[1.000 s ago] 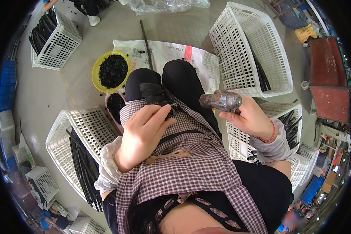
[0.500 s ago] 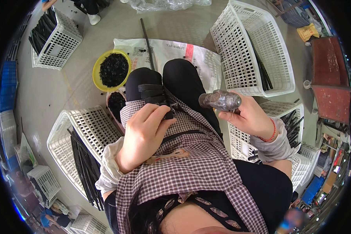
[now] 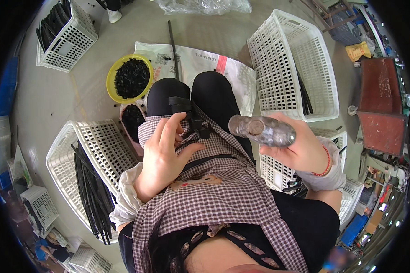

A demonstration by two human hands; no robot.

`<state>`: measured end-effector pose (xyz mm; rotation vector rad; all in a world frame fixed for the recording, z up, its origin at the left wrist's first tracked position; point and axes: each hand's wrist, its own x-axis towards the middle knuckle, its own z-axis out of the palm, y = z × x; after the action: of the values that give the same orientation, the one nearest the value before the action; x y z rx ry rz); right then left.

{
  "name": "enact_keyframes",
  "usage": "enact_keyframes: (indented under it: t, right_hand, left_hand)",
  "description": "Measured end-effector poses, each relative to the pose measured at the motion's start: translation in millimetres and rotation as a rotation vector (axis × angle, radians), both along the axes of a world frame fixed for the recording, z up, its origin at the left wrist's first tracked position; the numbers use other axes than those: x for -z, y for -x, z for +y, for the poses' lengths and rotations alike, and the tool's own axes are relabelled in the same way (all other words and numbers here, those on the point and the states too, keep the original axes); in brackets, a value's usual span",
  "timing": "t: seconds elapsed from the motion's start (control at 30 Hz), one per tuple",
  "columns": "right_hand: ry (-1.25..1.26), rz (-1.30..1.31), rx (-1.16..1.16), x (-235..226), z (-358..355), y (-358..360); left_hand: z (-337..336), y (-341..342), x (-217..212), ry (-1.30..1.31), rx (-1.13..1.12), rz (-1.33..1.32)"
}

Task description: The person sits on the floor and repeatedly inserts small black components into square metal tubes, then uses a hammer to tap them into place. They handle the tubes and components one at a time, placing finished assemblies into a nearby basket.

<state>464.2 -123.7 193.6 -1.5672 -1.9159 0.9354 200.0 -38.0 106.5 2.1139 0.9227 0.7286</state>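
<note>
In my right hand (image 3: 300,143) is a hammer, raised over my right thigh; its worn metal head (image 3: 264,129) faces up and hides most of the handle. My left hand (image 3: 161,150) hovers above the checked apron with fingers and thumb apart, holding nothing that I can see. Just beyond its fingertips, several black blocky pieces (image 3: 181,105) sit by my left knee. Another small black piece (image 3: 199,129) lies to the right of the thumb, on my lap. What supports these pieces is hidden. A long thin black strip (image 3: 173,50) extends from between my knees over a white sack (image 3: 237,68).
A yellow bowl (image 3: 110,82) holds small black parts, with a pinkish container (image 3: 124,113) of similar parts beside it. White plastic crates (image 3: 282,68) stand around me, several with long black strips. A reddish-brown cart (image 3: 382,100) stands at far right, and clear plastic film (image 3: 205,5) lies ahead.
My left hand has let go of the black piece and spread its fingers. The hammer has moved slightly nearer, and its head has turned. The view has shifted a little.
</note>
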Motion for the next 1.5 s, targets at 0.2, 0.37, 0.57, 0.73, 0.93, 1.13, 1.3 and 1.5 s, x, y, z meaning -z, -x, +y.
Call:
enact_keyframes:
  t: [0.2, 0.37, 0.57, 0.73, 0.93, 1.13, 1.3, 1.5]
  right_hand:
    - [0.054, 0.029, -0.03, -52.4, 5.0, 10.8]
    - [0.073, -0.084, -0.136, -45.2, 12.8, 25.4]
    - [0.19, -0.253, -0.215, -16.3, 44.2, 41.0]
    - [-0.039, -0.033, -0.015, -7.8, 25.7, 20.7]
    - [0.238, 0.088, 0.364, 29.7, 11.7, -3.6]
    - [0.306, 0.047, 0.534, 150.7, 22.1, -51.5]
    - [0.387, -0.103, 0.574, 251.0, 19.0, -90.3]
    - [0.45, -0.334, 0.52, 378.2, 34.6, -127.9]
  left_hand:
    - [-1.8, 9.7, 15.0, 0.02, -0.07, -0.081]
    - [-1.0, 13.7, 22.4, 0.073, -0.072, -0.085]
    - [-1.0, 20.3, 29.0, 0.181, -0.133, -0.114]
    - [1.0, 20.0, 48.9, 0.195, -0.144, -0.14]
    - [21.7, -15.1, 65.9, -0.032, 0.12, -0.301]
    - [44.2, -54.5, 104.2, 0.179, 0.069, -0.633]
    - [65.9, -60.3, 98.8, 0.278, -0.027, -0.667]
    - [104.4, -36.0, 104.7, 0.505, -0.034, -0.629]
